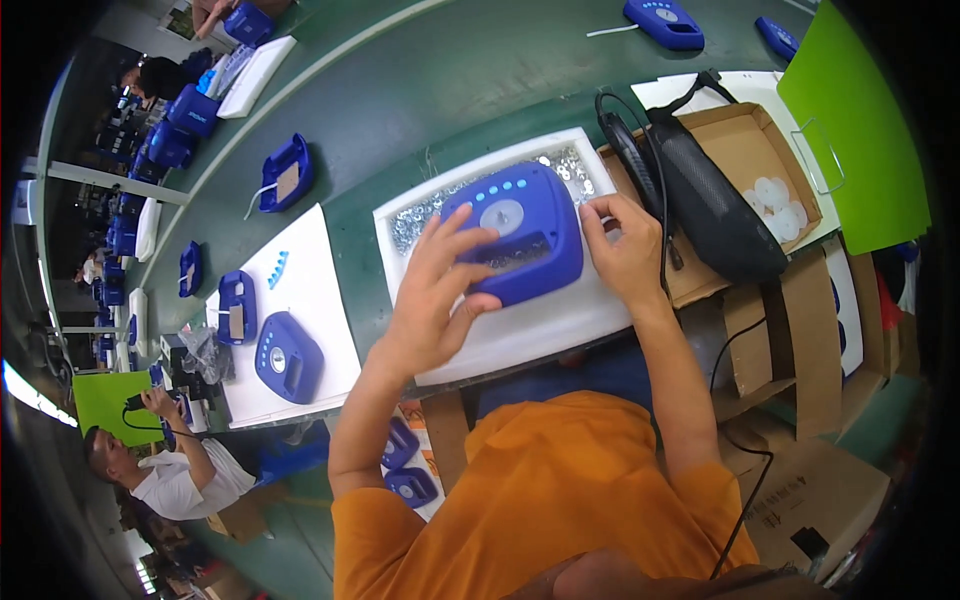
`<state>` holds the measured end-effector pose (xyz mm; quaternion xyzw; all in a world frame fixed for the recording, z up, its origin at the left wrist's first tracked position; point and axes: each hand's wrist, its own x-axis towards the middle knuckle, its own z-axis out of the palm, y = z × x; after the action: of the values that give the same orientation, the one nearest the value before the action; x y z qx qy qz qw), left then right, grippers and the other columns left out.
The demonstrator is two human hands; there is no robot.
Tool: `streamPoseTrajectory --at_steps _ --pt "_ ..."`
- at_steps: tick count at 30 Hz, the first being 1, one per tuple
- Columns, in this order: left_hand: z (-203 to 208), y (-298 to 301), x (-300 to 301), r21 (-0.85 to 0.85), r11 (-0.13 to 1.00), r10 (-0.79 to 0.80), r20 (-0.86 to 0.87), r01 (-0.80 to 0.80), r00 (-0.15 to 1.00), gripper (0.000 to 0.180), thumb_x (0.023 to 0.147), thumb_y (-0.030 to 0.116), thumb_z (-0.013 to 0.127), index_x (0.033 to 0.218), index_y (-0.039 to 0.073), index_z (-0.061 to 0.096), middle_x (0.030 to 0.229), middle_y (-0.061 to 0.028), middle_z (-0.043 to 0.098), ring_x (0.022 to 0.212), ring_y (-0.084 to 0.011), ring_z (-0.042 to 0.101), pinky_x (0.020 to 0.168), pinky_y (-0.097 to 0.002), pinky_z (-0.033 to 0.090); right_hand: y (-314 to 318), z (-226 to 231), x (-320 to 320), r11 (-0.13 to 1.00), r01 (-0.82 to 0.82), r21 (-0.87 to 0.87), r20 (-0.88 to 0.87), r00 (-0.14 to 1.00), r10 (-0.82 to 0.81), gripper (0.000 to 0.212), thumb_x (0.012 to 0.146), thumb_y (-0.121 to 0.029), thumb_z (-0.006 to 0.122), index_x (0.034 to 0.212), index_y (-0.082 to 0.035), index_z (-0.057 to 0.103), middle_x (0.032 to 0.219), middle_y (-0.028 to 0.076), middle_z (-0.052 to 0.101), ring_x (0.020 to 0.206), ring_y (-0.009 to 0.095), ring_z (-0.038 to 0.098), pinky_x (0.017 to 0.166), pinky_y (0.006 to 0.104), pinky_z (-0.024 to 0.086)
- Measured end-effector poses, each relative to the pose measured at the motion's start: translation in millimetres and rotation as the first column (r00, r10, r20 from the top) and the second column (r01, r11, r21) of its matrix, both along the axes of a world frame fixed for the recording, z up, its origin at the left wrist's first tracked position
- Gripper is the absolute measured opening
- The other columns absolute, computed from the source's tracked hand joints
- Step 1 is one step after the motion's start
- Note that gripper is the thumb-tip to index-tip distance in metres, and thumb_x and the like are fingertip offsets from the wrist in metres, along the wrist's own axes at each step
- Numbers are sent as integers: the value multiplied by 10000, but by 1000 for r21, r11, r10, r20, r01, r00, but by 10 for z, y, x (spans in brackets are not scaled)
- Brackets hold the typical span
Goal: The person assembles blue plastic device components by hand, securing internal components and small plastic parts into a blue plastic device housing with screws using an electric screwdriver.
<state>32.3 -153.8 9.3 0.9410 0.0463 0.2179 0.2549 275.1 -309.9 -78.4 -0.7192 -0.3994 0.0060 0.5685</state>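
A blue plastic housing [552, 218] with a round pale dial [501, 217], a row of light-blue buttons and a handle opening rests tilted over a white foam tray [510, 340]. My left hand [435, 285] lies across its left side, fingers spread, fingertips near the dial and the opening, thumb by the lower edge. My right hand [628, 245] is at the housing's right edge, thumb and forefinger curled together. Whether a small part is between them is hidden. Many small shiny pieces [415, 222] fill the tray's recess behind the housing.
To the right lie a black mesh-covered tool [715, 190] with a cable and a cardboard box [760, 125] holding translucent discs [775, 205]. A white board [325, 300] at left bears blue housings [290, 357] and a light-blue button strip [278, 270]. A co-worker [180, 470] sits at far left.
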Motion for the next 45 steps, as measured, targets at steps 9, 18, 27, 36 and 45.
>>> streamPoseTrajectory --at_steps 9,18,27,36,45 --pt "-424 1545 1110 332 846 346 252 -416 904 454 1001 310 857 1350 40 748 1596 -219 653 1597 -468 508 1349 -640 340 -30 44 -49 999 -14 -46 66 998 17 122 1011 -126 795 968 -14 778 916 150 792 796 317 781 712 396 621" --pt "-512 1699 906 -78 895 445 204 -439 872 432 1021 155 805 1429 20 754 1500 -227 734 1402 -404 694 1208 -461 526 18 12 -77 998 -31 -58 131 991 38 86 992 -114 809 977 -32 793 919 132 804 807 308 792 713 393 623" --pt "663 453 650 -590 801 265 502 102 823 266 1102 71 748 1348 3 819 1343 -127 814 1243 -209 750 1113 -358 565 -68 35 -28 990 -45 -132 155 986 66 78 995 -92 814 975 -26 778 931 124 793 779 304 764 678 380 592" --pt "977 221 434 -270 799 -103 818 537 565 336 879 89 948 1180 -23 847 1125 -195 840 988 -290 816 834 -387 648 8 -203 40 976 -82 -201 135 985 111 69 1011 -41 788 1014 26 772 943 160 787 768 297 734 681 370 563" --pt "743 374 246 -121 875 -19 959 468 284 345 844 177 980 1094 -22 852 1065 -180 838 933 -286 815 795 -374 634 -36 -58 -25 960 2 -282 169 984 48 131 1064 -97 759 1029 25 790 921 88 788 809 156 704 706 313 542"
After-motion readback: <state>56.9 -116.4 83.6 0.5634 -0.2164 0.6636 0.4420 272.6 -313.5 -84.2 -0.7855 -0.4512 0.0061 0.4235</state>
